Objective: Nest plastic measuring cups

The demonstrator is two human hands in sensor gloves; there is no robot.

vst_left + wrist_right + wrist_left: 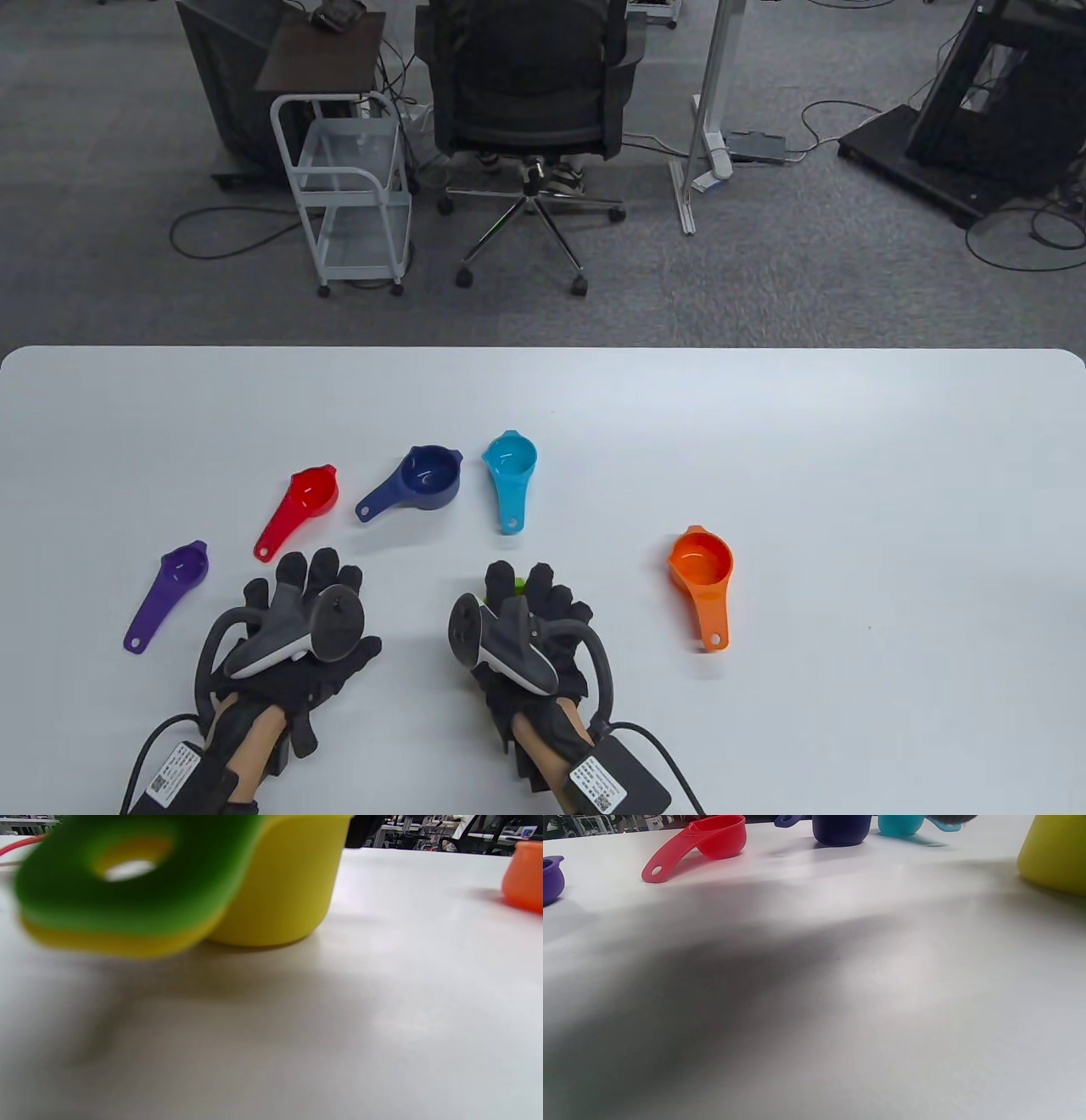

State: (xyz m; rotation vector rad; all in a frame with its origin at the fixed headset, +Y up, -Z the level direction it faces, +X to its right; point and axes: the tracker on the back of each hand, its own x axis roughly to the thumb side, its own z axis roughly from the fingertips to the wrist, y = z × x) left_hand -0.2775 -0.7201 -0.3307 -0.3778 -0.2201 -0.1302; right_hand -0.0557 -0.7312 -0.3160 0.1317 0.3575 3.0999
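Five cups lie apart on the white table (848, 475): purple (170, 590), red (299, 508), navy (420, 481), cyan (510, 471) and orange (702, 577). My left hand (322, 586) rests flat on the table with fingers spread, just below the red cup, holding nothing. My right hand (534, 603) lies with fingers stretched over a yellow cup (288, 878) that stands on the table. A green cup's handle (127, 887) lies on the yellow handle, so the green cup sits in the yellow one. Only a green sliver (519, 584) shows from above.
The left wrist view shows the red cup (721, 838), navy cup (840, 830), cyan cup (899, 824), purple cup (551, 878) and yellow cup (1052, 853). The orange cup (524, 874) is right of the yellow one. Behind the table stand a chair (530, 85) and cart (352, 191).
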